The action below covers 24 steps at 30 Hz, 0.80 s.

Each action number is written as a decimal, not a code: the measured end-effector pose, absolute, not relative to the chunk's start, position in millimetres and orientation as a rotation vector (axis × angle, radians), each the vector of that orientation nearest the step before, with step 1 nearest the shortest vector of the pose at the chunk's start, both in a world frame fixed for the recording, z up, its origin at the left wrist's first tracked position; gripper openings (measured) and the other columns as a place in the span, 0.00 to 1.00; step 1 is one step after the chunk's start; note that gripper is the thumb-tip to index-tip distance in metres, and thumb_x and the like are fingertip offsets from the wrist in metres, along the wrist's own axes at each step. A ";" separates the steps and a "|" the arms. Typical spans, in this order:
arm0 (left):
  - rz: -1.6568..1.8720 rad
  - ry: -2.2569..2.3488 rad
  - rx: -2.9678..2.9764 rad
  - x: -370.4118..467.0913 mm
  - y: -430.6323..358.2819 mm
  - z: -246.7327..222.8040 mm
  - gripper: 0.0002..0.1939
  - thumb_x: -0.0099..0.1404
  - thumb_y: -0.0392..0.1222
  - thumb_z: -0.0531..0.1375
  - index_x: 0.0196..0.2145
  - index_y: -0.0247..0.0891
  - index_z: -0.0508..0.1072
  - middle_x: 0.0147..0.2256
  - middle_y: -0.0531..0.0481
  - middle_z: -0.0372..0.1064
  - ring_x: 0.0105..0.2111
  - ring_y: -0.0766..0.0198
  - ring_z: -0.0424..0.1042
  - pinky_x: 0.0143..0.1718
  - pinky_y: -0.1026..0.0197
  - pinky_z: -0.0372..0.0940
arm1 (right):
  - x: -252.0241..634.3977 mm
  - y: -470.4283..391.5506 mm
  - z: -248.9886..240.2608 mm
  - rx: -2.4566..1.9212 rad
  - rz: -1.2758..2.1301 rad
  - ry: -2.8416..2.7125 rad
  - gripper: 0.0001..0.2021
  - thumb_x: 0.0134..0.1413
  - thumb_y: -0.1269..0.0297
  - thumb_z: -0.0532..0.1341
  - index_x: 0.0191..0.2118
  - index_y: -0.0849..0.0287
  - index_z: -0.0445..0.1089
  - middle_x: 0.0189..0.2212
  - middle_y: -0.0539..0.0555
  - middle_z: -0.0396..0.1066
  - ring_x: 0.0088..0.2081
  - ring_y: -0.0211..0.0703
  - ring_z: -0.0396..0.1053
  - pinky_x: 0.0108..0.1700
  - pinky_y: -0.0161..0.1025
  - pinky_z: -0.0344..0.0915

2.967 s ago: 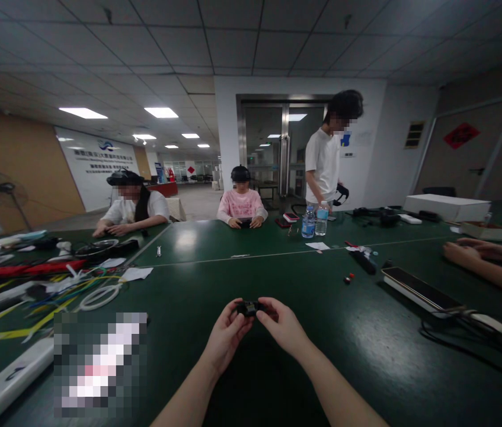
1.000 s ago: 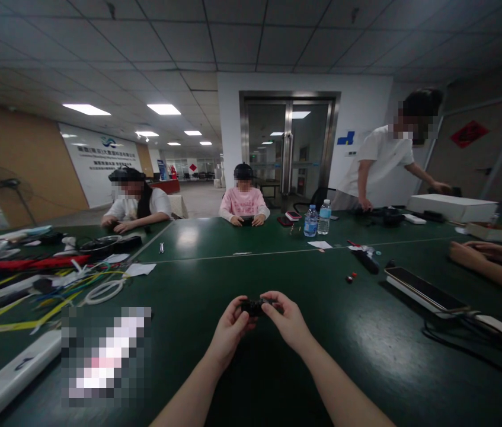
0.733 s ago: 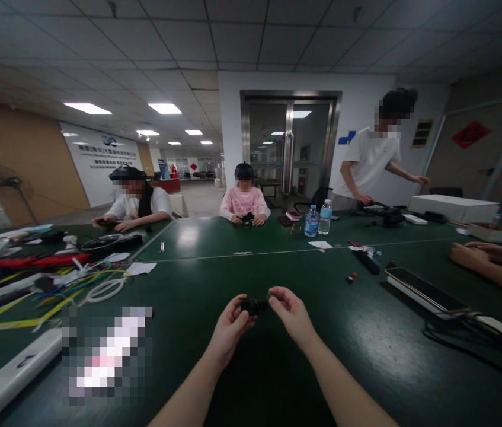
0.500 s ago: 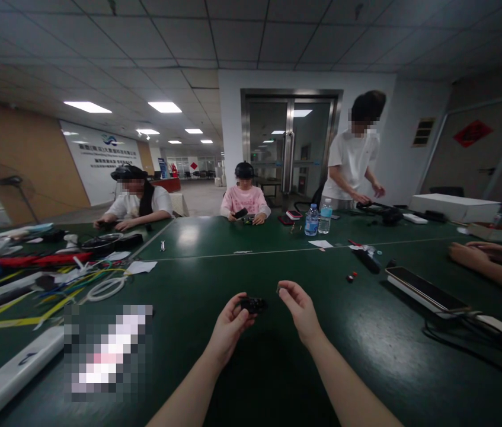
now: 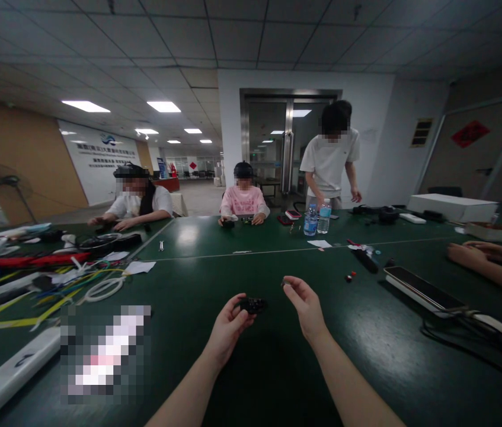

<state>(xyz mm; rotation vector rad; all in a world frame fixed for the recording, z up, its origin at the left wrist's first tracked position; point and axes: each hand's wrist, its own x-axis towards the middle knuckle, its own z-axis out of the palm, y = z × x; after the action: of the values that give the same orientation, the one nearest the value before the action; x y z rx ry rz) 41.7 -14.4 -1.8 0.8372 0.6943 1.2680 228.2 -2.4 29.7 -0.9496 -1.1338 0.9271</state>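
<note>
A small black device [image 5: 254, 305] with a dotted or studded face is held in my left hand [image 5: 232, 323], thumb on the near side and fingers behind. Its exact kind does not show. To the right and slightly higher, my right hand [image 5: 303, 305] pinches a tiny greyish piece [image 5: 285, 283] between thumb and forefinger. That piece is too small to name, and it is apart from the black device. Both hands are above the dark green table [image 5: 251, 273].
Left lie tangled cables [image 5: 106, 289], a white power strip [image 5: 15, 373] and a blurred-out bright panel [image 5: 108, 350]. To the right sits a phone on a white block [image 5: 426, 290]. Two water bottles [image 5: 317, 219] stand farther back. Several people are around the table; another person's hands [image 5: 473, 255] rest at right.
My right hand has moved slightly right and up, away from the black device. My left hand is nearly still. The standing person has shifted left, away from the black items there.
</note>
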 end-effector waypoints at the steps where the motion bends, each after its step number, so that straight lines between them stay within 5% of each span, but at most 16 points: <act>1: 1.268 0.691 0.837 41.4 -14.0 -2.5 0.24 0.50 0.34 0.64 0.45 0.38 0.64 0.35 0.46 0.72 0.33 0.62 0.73 0.38 0.60 0.64 | 228.1 -2.9 30.4 -0.951 0.930 -1.149 0.15 0.43 0.57 0.63 0.39 0.56 0.68 0.35 0.52 0.70 0.39 0.44 0.67 0.44 0.43 0.64; 24: 1.268 0.662 0.860 43.0 -13.1 -3.5 0.26 0.49 0.36 0.65 0.46 0.38 0.63 0.34 0.46 0.73 0.33 0.62 0.72 0.36 0.62 0.63 | 222.3 0.7 22.2 -1.023 0.997 -1.400 0.14 0.43 0.59 0.62 0.38 0.58 0.69 0.34 0.53 0.71 0.36 0.42 0.68 0.41 0.42 0.64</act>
<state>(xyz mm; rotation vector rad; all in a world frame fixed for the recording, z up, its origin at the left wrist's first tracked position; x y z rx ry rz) 43.0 -13.1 -3.5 0.8602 0.6622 1.2677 222.3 0.7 22.2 -1.0227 -1.3995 0.9974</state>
